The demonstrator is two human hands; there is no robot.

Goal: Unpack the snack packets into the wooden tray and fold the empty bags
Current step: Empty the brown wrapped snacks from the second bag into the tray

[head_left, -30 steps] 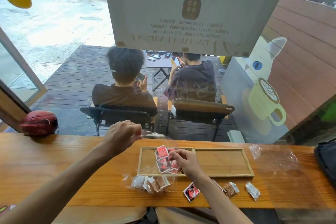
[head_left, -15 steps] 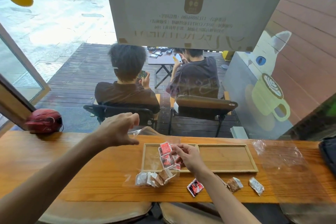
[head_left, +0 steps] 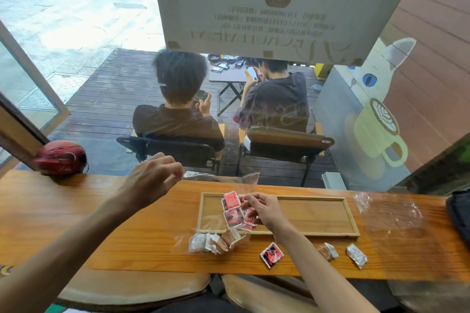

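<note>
Unpacking midway: red packets going into tray, much still outside.

We see the left hand (head_left: 152, 180) pinching the clear plastic bag (head_left: 223, 178) aloft; the right hand (head_left: 264, 209) grips red snack packets (head_left: 232, 211) over the shallow wooden tray (head_left: 315, 232). We judge the bagged white-brown packets (head_left: 213, 241), three loose packets and the folding of both bags remain.
</note>
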